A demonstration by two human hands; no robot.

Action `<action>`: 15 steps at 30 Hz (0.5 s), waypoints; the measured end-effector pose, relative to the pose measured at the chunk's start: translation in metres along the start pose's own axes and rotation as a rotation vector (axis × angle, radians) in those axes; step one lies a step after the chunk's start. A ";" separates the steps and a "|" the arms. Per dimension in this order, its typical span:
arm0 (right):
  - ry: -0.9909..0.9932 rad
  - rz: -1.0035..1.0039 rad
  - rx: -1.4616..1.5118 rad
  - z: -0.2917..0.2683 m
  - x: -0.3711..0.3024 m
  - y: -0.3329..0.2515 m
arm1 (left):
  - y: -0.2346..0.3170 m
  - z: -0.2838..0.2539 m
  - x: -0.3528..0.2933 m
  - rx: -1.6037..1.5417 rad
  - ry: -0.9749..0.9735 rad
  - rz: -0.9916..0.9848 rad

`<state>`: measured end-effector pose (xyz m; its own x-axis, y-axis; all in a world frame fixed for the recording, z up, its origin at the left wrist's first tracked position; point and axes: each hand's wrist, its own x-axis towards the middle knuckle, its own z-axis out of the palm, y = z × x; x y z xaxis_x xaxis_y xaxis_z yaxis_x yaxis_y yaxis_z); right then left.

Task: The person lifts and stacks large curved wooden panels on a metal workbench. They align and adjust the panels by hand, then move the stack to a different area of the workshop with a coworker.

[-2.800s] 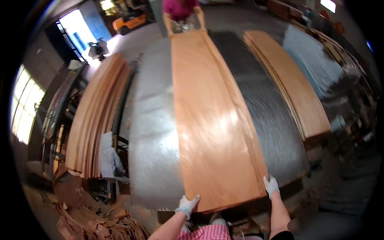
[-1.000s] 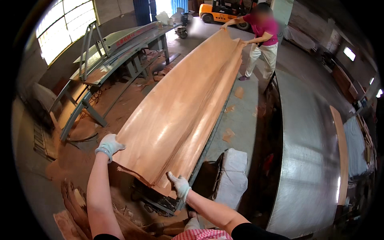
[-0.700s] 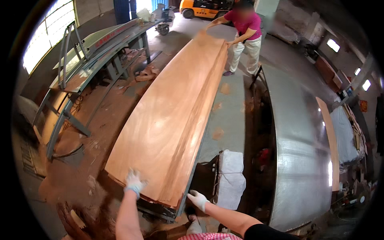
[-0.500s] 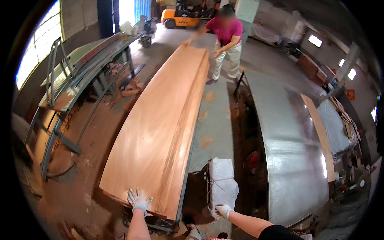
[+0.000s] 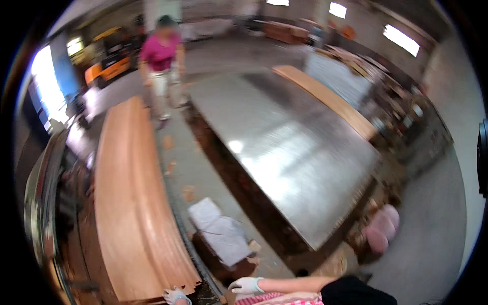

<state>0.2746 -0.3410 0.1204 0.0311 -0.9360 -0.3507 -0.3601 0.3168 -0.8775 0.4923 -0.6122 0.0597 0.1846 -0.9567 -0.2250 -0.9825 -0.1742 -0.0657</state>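
A long stack of thin reddish-brown wood veneer sheets (image 5: 127, 203) lies to my left, its layered edges fanned along the right side. At the stack's near end is my left hand (image 5: 176, 296), in a white glove, fingers apart at the sheets' edge; the picture's lower border cuts it off. My right hand (image 5: 246, 285), also gloved, is held in front of my body with nothing visible in it. Its fingers are loosely extended, just short of a white wrapped block (image 5: 223, 236). Beyond the far end of the stack stands a co-worker (image 5: 162, 61) in a pink shirt, arms lowered.
A wide shiny metal-topped table (image 5: 290, 157) stands to the right, with a wood strip (image 5: 325, 99) along its far edge. A pink rounded object (image 5: 382, 229) is near its corner. A yellow forklift (image 5: 109, 63) stands at the back left, and a workbench (image 5: 43, 198) at the left edge.
My view has swung right, toward the metal table. My left hand has slid from the top of the veneer stack to its near edge. The co-worker has let go of the stack and lowered both arms.
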 end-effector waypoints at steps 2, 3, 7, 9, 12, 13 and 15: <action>-0.007 0.020 -0.064 -0.035 -0.044 -0.029 | -0.028 0.039 -0.034 0.243 0.766 0.238; 0.113 0.091 -0.069 -0.051 -0.085 -0.019 | 0.005 0.033 -0.078 0.057 0.302 0.126; 0.436 0.264 0.034 -0.077 -0.215 0.034 | 0.029 0.049 -0.189 -0.643 -0.446 0.696; 0.541 0.311 0.181 -0.082 -0.292 0.071 | 0.060 0.055 -0.220 -0.416 -0.972 0.210; 0.753 0.520 0.312 -0.076 -0.398 0.109 | 0.112 0.077 -0.255 -0.106 -0.983 0.444; 0.761 0.639 0.500 -0.083 -0.438 0.090 | 0.127 0.069 -0.261 -0.007 -0.933 0.487; 1.023 0.683 0.516 -0.037 -0.498 0.163 | 0.184 0.080 -0.302 0.172 -0.877 0.609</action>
<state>0.1658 0.1711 0.1637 -0.8038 -0.1885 -0.5643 0.3760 0.5741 -0.7273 0.2574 -0.3369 0.0378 -0.3136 -0.3590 -0.8791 -0.9111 0.3746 0.1720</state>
